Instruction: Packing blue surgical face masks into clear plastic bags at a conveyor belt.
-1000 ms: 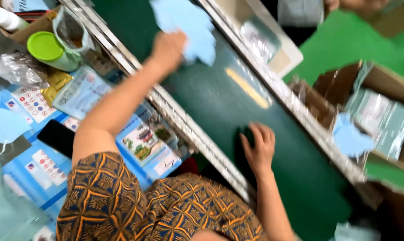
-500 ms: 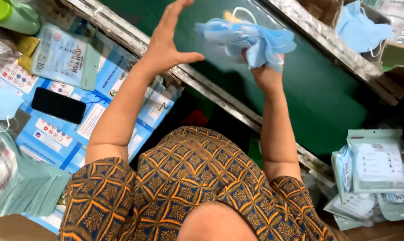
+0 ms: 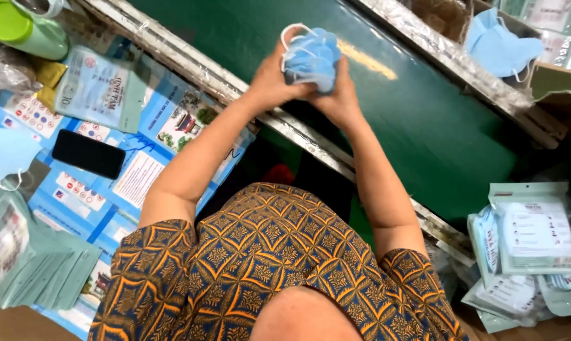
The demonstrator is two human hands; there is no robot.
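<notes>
Both hands up over the green conveyor belt (image 3: 424, 126), holding one bunch of blue face masks (image 3: 312, 58) between them. Left hand (image 3: 270, 79) wraps the bunch from its left side, fingers curled onto it. Right hand (image 3: 341, 95) cups it from below and right, thumb side pressed against the masks. Grip state: both pressed together on the bunch, nothing spread. White ear loops stick out at the top left of the bunch, outside the grip. Bunch sits mostly above my fingers, only its lower part is enclosed; it's clear of the belt surface as far as I can tell.

Around: metal belt rail (image 3: 191, 66) runs diagonally under my left forearm. On the worktop to my left, black phone (image 3: 88, 153) lies flat on blue printed sheets (image 3: 137, 177), green-lidded cup (image 3: 22, 30) at the top corner, stack of pale green pouches (image 3: 36, 265) near my left elbow. Right side: filled mask packets (image 3: 531, 243) piled up, loose blue mask (image 3: 497, 47) lying beyond the far rail.
</notes>
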